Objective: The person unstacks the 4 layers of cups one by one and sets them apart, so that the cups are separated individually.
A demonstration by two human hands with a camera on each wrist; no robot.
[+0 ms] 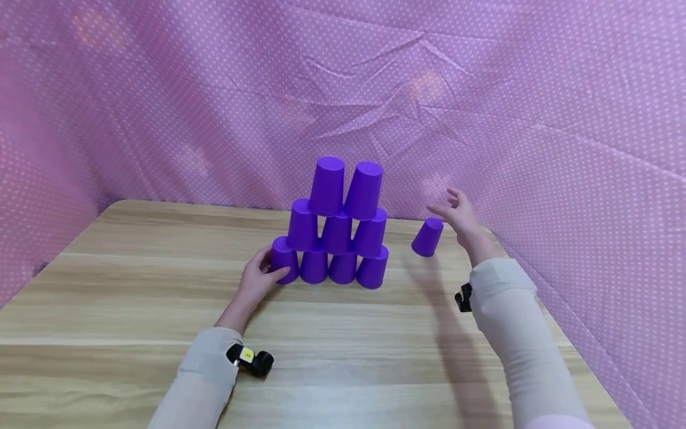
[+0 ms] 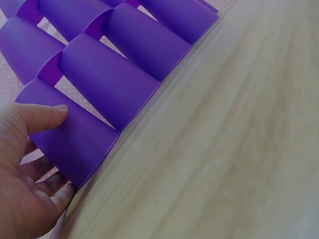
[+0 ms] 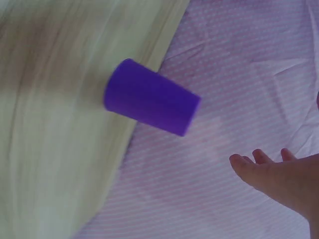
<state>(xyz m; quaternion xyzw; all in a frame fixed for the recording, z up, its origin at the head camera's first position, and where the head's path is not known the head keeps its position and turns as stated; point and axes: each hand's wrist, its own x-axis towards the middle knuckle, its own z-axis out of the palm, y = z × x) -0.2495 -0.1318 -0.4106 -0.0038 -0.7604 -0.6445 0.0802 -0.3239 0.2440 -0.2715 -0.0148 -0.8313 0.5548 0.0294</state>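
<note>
Mouth-down purple cups form a pyramid in the head view, with two cups [image 1: 328,186] [image 1: 365,190] on its top row. At its lower left, my left hand [image 1: 258,277] holds the end cup of the bottom row [image 1: 283,260]. The left wrist view shows the thumb [image 2: 47,117] across the front of that cup [image 2: 75,137], with the other fingers behind it. On the right, a separate purple cup [image 1: 427,237] is mouth down and looks tilted; whether it touches the tabletop I cannot tell. My right hand [image 1: 460,215] is beside this cup [image 3: 152,97], apart from it, fingers extended.
A wood-grain table [image 1: 343,357] lies under the pyramid. Pink cloth with white dots [image 1: 214,119] hangs behind and along both sides. The table's right edge runs close to my right forearm [image 1: 514,333], whose shadow falls across the wood.
</note>
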